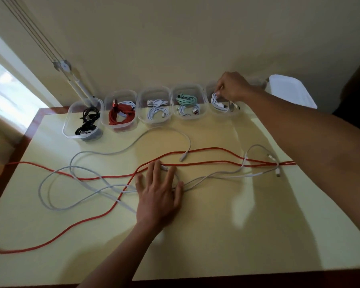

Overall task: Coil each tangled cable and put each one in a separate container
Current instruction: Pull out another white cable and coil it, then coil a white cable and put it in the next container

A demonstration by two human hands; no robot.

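My left hand [158,190] lies flat, fingers straight, pressing the tangled red cable [206,163] and white cables [77,192] in front of the row of containers [121,125]. My right hand [233,86] pinches a coiled white cable [217,102] inside the rightmost container [222,113].

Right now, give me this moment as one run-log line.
right hand: placing coiled white cable in rightmost clear plastic container | left hand: flat on loose cables | long red cable: uncoiled

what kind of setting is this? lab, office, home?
Probably a home room, not a lab: a wood-edged table pushed against a plain cream wall, window blind cords at the left, and household clear plastic containers used for sorting cables.
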